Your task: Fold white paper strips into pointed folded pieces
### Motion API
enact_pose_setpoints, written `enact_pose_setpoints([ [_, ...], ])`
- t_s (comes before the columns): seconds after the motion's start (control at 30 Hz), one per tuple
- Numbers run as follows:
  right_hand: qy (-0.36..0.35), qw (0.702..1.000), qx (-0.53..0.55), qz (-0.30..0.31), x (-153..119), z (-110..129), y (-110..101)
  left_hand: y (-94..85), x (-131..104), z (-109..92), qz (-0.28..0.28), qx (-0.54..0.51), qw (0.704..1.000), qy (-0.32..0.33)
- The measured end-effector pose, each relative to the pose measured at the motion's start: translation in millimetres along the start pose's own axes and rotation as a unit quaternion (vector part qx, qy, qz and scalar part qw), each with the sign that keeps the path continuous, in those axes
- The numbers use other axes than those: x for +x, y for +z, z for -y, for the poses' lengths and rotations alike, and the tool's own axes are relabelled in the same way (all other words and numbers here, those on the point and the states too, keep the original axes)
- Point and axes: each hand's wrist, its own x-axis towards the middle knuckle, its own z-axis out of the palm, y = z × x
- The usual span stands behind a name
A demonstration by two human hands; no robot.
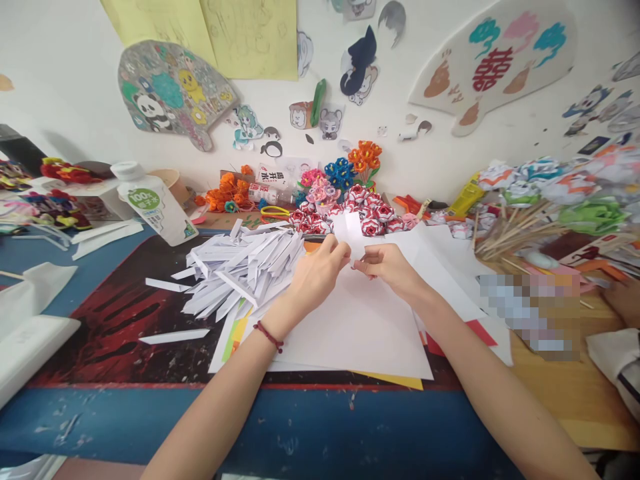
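Left hand: in the centre of the frame, the bare left hand is curled nearly closed, its thumb and fingertips gathered at the left edge of a small white piece of paper; the fingers cover whatever lies between them.
Right hand: just right of centre, the bare right hand is partly curled, thumb and forefinger nearly meeting at the lower right of the same piece; it seems to pinch the edge, though glare blurs the contact.
Paper piece: upright between the hands, above a broad stack of flat white sheets; its lower part blends into the white behind, so any fold is hard to make out.
Wrist: a dark red braided bracelet circles the left one.
Strips: a heap of narrow folded white paper strips lies left of centre, partly behind the left hand; the lower ones are buried.
Under the sheets: yellow, green and red edges show; the rest is covered.
Mat: black with red markings, largely hidden by paper, over a blue table covering.
Behind: red-and-white folded flowers stand beyond the hands, their lower parts partly blocked.
Right side: a pixelated patch hides an object; another person's hand is cut off by the frame edge.
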Motion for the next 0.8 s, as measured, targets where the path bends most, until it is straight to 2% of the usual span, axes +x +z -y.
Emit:
enact_pose_setpoints([
  [0.23, 0.005, 1.000, -0.006, -0.021, -0.3, -1.9, 1.9, 1.5, -0.8, 0.4, 0.023, -0.037, 0.999, -0.012],
  [0.5, -0.008, 1.000, -0.002, -0.028, -0.5, -0.5, 1.6, 1.4, -3.5, -0.1, 0.019, -0.036, 0.999, 0.017],
  [0.6, -0.005, 1.000, -0.003, -0.027, -0.5, 1.4, 2.4, 0.9, -3.9, -1.4, 0.028, -0.011, 0.999, 0.031],
  [0.8, -0.013, 1.000, 0.007, -0.021, -1.4, 6.2, 5.3, -0.4, -3.1, -3.3, 0.047, 0.083, 0.990, 0.100],
])
